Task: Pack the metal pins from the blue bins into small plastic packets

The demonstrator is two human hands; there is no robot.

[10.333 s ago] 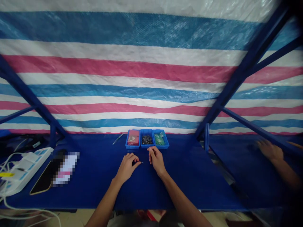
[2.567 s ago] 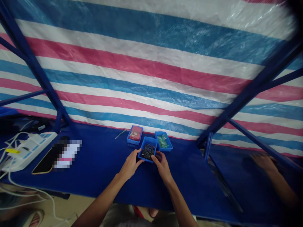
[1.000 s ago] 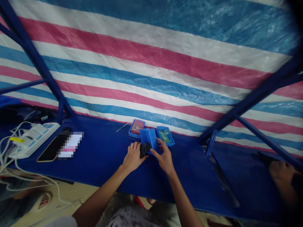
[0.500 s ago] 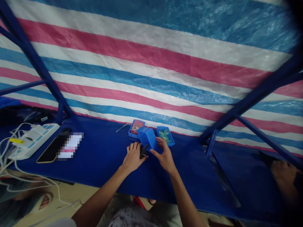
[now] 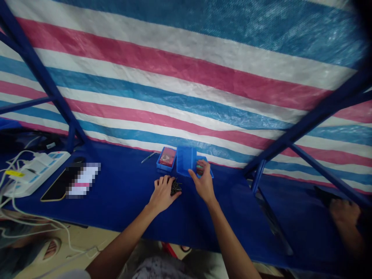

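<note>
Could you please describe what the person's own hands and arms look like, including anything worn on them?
The left hand and right hand are bare; no gloves, rings, watch or bracelet can be made out. The forearms are uncovered. Beside the left arm, at the bottom edge, shows pale cloth, apparently a short sleeve.

Glare flecks the striped sheet (image 5: 180, 87) above a dim table (image 5: 124, 174).

No legible lettering or numbers, the small white label (image 5: 50, 145) at far left too blurred.
</note>
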